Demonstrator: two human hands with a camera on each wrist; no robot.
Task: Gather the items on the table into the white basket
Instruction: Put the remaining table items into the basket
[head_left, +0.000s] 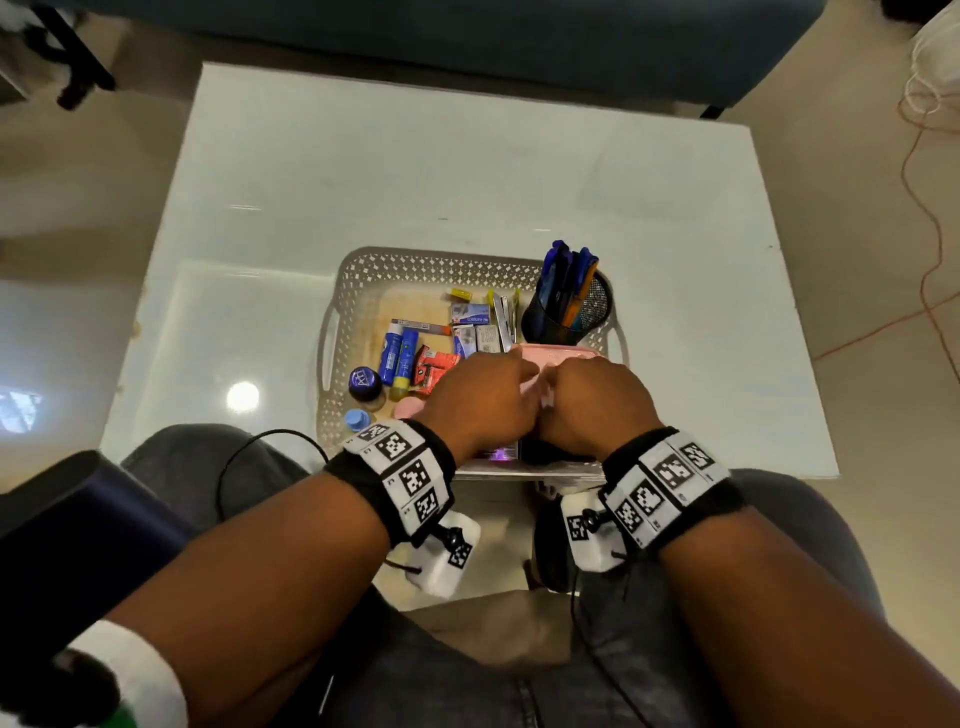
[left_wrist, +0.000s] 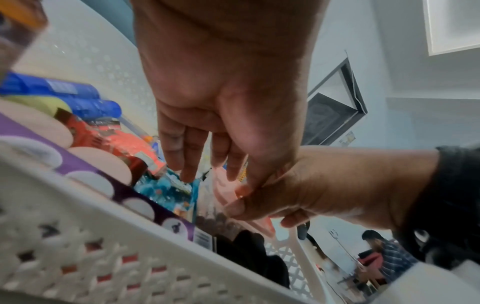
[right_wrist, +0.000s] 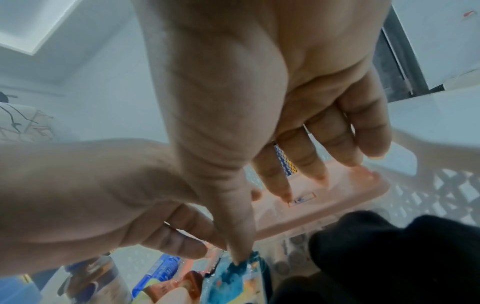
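Note:
The white perforated basket (head_left: 363, 270) stands near the table's front edge. Inside lie blue glue sticks (head_left: 397, 353), red packets (head_left: 436, 366), small boxes, a dark bottle (head_left: 365, 384) and a black mesh pen holder (head_left: 571, 312). Both hands are down in the basket's near right part on a pink case (head_left: 566, 356). My left hand (head_left: 483, 400) pinches the pink case's (left_wrist: 223, 189) left end between thumb and fingers. My right hand (head_left: 592, 395) grips the pink case (right_wrist: 337, 197), fingers on top, thumb at the near side. The case's underside is hidden.
A purple package (left_wrist: 85, 168), a blue packet (right_wrist: 233, 277) and a black object (right_wrist: 389, 257) lie against the basket's (left_wrist: 78, 236) near wall. The white table (head_left: 467, 156) stretches bare beyond the basket. A dark sofa (head_left: 467, 41) stands behind; an orange cable (head_left: 924, 260) runs on the floor.

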